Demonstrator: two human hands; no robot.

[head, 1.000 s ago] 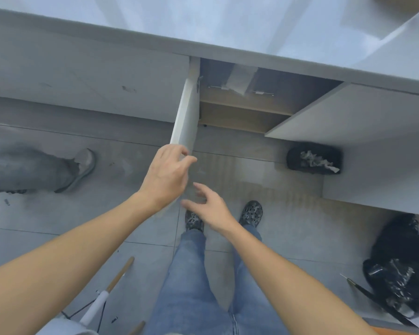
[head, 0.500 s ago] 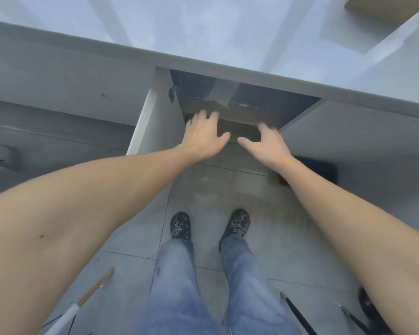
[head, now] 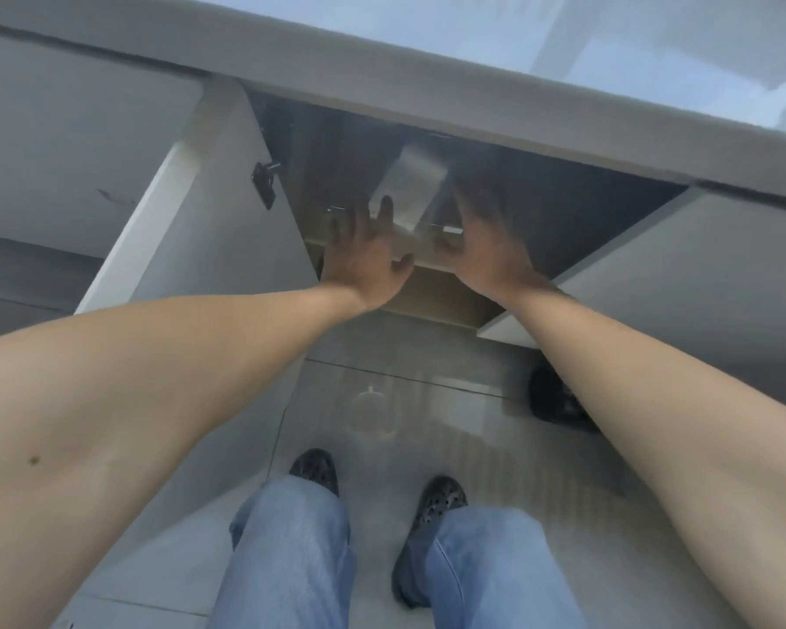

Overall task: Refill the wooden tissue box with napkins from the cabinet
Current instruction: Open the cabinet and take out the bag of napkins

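The cabinet (head: 563, 229) under the counter stands open, its left door (head: 228, 220) swung out towards me. On the upper shelf lies a pale pack of napkins (head: 411, 183), partly hidden behind my fingers. My left hand (head: 364, 256) reaches into the opening with fingers spread, just left of the pack. My right hand (head: 486, 247) reaches in beside it, fingers apart, at the pack's right side. Both hands are blurred and hold nothing. The wooden tissue box is out of view.
The grey countertop edge (head: 427, 93) overhangs the cabinet. The right door (head: 654, 265) is open too. A black bin (head: 557, 401) sits on the tiled floor by my right forearm. My feet and jeans are below.
Both hands have moved deeper into the cabinet, up to the napkin pack. I have leaned in closer, so the opening fills more of the view.
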